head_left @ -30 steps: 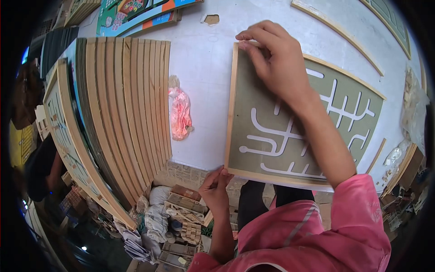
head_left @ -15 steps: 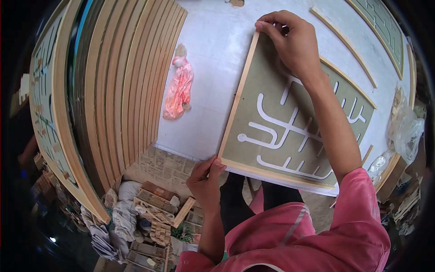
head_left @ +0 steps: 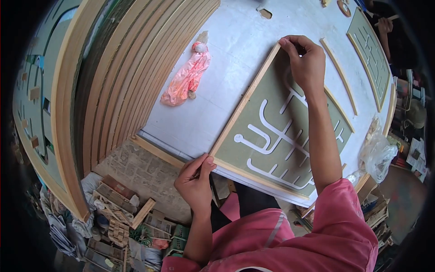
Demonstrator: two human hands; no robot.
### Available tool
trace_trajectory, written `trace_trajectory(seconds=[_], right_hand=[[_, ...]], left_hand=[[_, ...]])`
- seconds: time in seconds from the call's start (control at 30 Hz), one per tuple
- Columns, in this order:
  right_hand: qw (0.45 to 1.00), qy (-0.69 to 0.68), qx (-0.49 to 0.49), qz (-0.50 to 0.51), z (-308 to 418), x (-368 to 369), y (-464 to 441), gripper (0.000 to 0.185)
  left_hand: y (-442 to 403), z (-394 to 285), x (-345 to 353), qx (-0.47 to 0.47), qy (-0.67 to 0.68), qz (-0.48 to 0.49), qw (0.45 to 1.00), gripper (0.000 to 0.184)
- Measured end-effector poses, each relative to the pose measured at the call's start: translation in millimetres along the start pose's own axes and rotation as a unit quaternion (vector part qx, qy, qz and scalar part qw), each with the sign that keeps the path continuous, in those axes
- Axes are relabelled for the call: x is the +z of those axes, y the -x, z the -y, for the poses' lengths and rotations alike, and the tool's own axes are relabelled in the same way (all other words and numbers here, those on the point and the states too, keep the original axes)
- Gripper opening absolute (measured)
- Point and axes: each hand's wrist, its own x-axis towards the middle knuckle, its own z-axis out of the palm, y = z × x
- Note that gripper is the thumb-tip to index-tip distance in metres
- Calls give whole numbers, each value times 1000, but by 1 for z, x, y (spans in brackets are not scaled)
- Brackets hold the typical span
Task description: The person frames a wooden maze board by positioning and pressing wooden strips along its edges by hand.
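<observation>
A grey-green board (head_left: 231, 154) with white branching slots lies on the white tabletop, edged with pale wooden strips. Along its left side runs one wooden strip (head_left: 247, 99), held at both ends. My left hand (head_left: 195, 179) is closed, with thumb and finger pinching the strip's near end at the board's corner. At the far end, the thumb and fingers of my right hand (head_left: 308, 63) grip the same strip, and my forearm crosses over the board. The hand and arm hide part of the slots and the right side.
Several wood-edged boards (head_left: 118, 86) stand stacked at the left. A pink plastic bag (head_left: 186, 79) lies on the white table (head_left: 217, 86). Rightward are a loose wooden strip (head_left: 340, 75), a second slotted board (head_left: 369, 56) and a clear plastic bag (head_left: 378, 156). Another person's hand (head_left: 385, 25) shows at upper right.
The view has shifted, bringing another person's hand into sight at upper right. Both my hands keep their hold on the strip's ends, and the strip stays along the board's left side.
</observation>
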Motion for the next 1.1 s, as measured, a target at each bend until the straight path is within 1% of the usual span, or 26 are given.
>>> trace_trajectory(seconds=[0.07, 0.13, 0.27, 0.33, 0.53, 0.67, 0.73, 0.77, 0.8, 0.83, 0.87, 0.93, 0.97, 1.0, 1.07, 1.1], right_hand=[[1000, -7, -10, 2, -3, 2, -1, 17], [1000, -2, 1, 2, -2, 1, -1, 17], [1000, -5, 10, 18, -5, 0, -2, 17], [1000, -16, 12, 19, -8, 1, -3, 17], [999, -1, 26, 24, 1, -1, -1, 18], [1000, -10, 9, 19, 0, 0, -1, 18], [999, -18, 4, 32, -5, -2, -1, 17], [999, -22, 7, 28, -7, -3, -1, 17], [999, -37, -9, 39, -9, -6, -1, 17], [997, -52, -24, 48, -12, -7, -1, 18], [997, -60, -21, 39, -16, -7, -2, 18], [991, -115, -65, 32, -22, -10, -2, 17], [990, -123, -61, 21, -23, -13, -2, 17], [990, -133, -41, 29, -24, -14, -2, 18], [989, -147, -13, 27, -24, -17, -4, 18], [986, -164, 19, 28, -22, -19, -5, 19]], left_hand=[[1, 2, 1, -2, 10, -6, 1000, 16], [3, 1, 2, 8, -2, -16, 1000, 15], [3, -1, 3, -14, 8, -22, 1000, 14], [3, -1, 4, 5, 3, -21, 1000, 14], [4, 2, 4, 18, 2, -22, 1000, 16], [2, -2, 1, -6, 46, -24, 999, 16], [-4, -6, -7, -32, 29, 25, 999, 17], [-7, -9, -10, -27, 25, 26, 999, 17], [-11, -14, -11, 15, -74, 42, 996, 17], [-15, -19, -11, 59, -172, 58, 982, 17], [-17, -29, -9, 69, -179, 59, 980, 17], [-18, -53, 2, 135, -297, 99, 940, 21], [-20, -63, 8, 140, -357, 110, 917, 27], [-22, -72, 12, 149, -367, 113, 911, 27], [-27, -84, 24, 100, -475, 148, 862, 32], [-29, -86, 25, 106, -484, 149, 856, 32]])
